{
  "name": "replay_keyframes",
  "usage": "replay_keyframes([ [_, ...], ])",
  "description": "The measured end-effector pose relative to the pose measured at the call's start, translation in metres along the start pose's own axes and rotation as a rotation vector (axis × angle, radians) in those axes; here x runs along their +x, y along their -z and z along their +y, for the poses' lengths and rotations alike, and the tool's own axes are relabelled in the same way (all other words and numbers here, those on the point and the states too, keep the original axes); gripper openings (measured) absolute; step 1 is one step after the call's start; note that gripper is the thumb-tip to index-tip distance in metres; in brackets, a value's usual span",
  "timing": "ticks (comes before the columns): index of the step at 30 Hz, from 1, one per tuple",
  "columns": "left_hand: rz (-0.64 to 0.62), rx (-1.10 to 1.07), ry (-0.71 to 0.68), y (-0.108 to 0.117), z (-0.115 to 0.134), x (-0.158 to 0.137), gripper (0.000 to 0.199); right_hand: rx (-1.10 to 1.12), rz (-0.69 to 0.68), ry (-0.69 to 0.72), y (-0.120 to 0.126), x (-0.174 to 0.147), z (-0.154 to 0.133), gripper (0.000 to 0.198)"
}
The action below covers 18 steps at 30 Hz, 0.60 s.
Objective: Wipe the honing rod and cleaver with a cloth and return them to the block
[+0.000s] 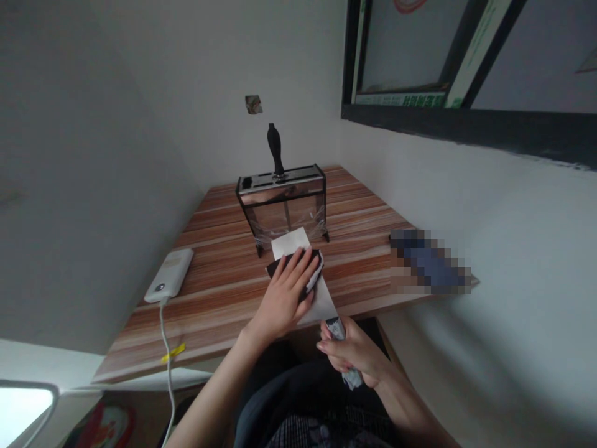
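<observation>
My left hand (285, 297) lies with its fingers stretched out, palm down on a dark cloth-like piece (305, 291) with a whitish edge. That piece rests across the broad, pale blade of a kitchen knife (324, 303). The fingers of my right hand (352, 351) are wrapped round its handle, which looks covered in whitish, crumpled material. The blade points away from me over the table's front edge, its far end close to a knife holder (285, 218). Part of the blade is hidden under my left hand and the dark piece.
A black handle (274, 148) sticks up from the holder. To the left, a white power bank-like device (169, 275) has a white cable (168, 348) hanging over the edge of the wood-grain table (224, 274). A pixelated item (431, 261) lies at right. Walls enclose the table.
</observation>
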<state>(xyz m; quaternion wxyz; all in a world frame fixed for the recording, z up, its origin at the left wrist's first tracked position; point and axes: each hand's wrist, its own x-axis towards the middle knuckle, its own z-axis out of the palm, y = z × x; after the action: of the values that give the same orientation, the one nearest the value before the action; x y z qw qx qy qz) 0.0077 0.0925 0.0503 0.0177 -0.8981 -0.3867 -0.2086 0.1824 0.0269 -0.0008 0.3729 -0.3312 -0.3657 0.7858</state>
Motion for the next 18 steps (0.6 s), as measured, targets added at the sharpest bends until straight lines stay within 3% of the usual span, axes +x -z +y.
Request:
replay_keyframes([
  [18,-0.173,-0.131,-0.170,-0.009,0.038,-0.031,0.060,-0.013,0.125,0.014,0.002,0.001,0.005,0.030],
])
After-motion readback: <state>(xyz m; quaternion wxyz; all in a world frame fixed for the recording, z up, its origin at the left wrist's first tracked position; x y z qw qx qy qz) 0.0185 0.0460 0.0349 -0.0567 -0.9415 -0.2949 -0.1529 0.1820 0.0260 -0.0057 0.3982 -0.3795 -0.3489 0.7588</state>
